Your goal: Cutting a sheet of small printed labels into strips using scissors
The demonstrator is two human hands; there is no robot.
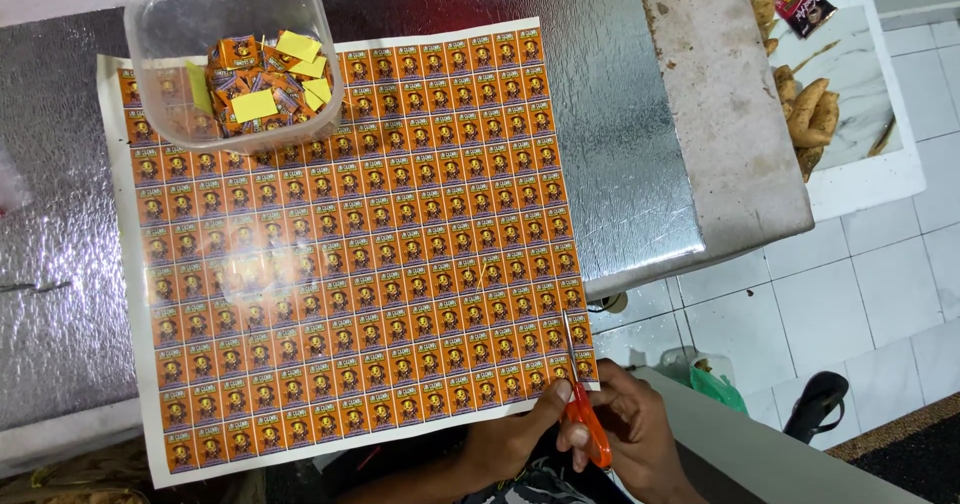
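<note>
- Right hand [632,422] at 5 o'clock, closed around orange-handled scissors [583,404], blades pointing toward 12 into the sheet's lower right corner.
- Left hand [515,434] just beside, at 6 o'clock, fingers pinching the bottom edge of the label sheet [350,234].
- Sheet of small orange labels spread flat over the foil-covered table [620,114].
- Clear plastic tub [235,54] at 11 o'clock, resting on the sheet's top left corner, holding cut labels and yellow slips.
- Sweet potatoes [810,114] at 2 o'clock, well apart.

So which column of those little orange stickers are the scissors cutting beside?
The scissors in the right hand cut beside the rightmost column of the sticker sheet, starting at its bottom edge; the other columns lie uncut to the left.
</note>
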